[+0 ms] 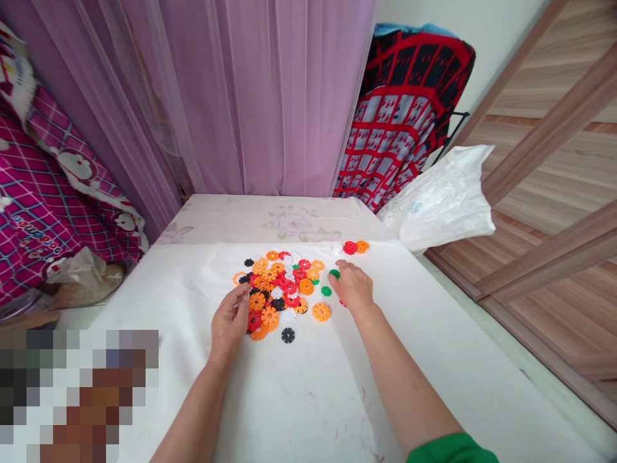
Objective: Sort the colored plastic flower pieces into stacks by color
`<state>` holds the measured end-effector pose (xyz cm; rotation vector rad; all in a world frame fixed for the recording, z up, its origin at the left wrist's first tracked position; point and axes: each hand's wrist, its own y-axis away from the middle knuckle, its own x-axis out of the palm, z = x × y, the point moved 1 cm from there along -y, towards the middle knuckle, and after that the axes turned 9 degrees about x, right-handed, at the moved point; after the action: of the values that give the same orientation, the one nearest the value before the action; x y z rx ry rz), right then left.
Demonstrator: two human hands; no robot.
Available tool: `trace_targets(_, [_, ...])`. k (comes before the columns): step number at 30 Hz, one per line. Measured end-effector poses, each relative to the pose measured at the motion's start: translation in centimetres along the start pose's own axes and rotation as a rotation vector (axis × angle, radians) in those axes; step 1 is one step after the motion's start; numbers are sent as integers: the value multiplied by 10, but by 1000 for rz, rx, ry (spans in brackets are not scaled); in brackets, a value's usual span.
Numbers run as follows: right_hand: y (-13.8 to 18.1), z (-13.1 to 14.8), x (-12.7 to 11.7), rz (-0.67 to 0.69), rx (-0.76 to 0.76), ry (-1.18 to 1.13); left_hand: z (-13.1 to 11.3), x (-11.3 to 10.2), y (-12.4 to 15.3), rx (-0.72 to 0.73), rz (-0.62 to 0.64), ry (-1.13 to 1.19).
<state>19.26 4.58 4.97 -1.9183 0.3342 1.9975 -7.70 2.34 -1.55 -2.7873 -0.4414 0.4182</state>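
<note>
A loose heap of slotted plastic snowflake discs (270, 283), in orange, red, black, white and a little green, lies on the white cloth. My left hand (230, 325) rests against the heap's left edge, fingers extended and the thumb slightly apart, with no disc visibly gripped. Right of the heap, my right hand (355, 286) has its thumb and fingertips around a green disc (334, 274). Another green disc (326, 291) lies just left of that hand. A bit of red shows under the palm. Nearer to me are a single orange disc (321, 312) and a black disc (288, 335).
Behind my right hand sit separate white discs (337, 249), red discs (350, 247) and orange discs (363, 247). A white plastic bag (443, 199) is at the table's back right corner. Purple curtains (279, 96) hang behind; a wooden cabinet (549, 148) stands right.
</note>
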Motion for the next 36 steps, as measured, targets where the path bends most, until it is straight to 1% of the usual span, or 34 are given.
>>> trace_targets(2, [8, -4, -1, 0, -55, -13, 0, 0, 0, 8, 0, -3])
trace_targets(3, [13, -5, 0, 25, -84, -9, 0, 0, 0, 10, 1, -4])
trace_targets(7, [22, -6, 7, 177, -149, 67, 0, 0, 0, 13, 10, -12])
trace_targets(10, [19, -1, 12, 215, -147, 87, 0, 0, 0, 8, 5, -12])
trace_targets(14, [13, 5, 15, 248, -103, 67, 0, 0, 0, 2, 5, -11])
trace_targets(19, [13, -3, 13, 242, -83, -8, 1, -1, 0, 2, 11, -12])
trace_targets(25, [-8, -23, -3, 135, 15, -114, 4, -1, 0, 12, 4, 1])
trace_targets(30, [-24, -19, -6, 133, 13, -71, 1, -1, 0, 9, 25, -5])
trace_targets(36, [-23, -17, -4, 151, -2, -67, -2, -1, 0, -6, 16, 6])
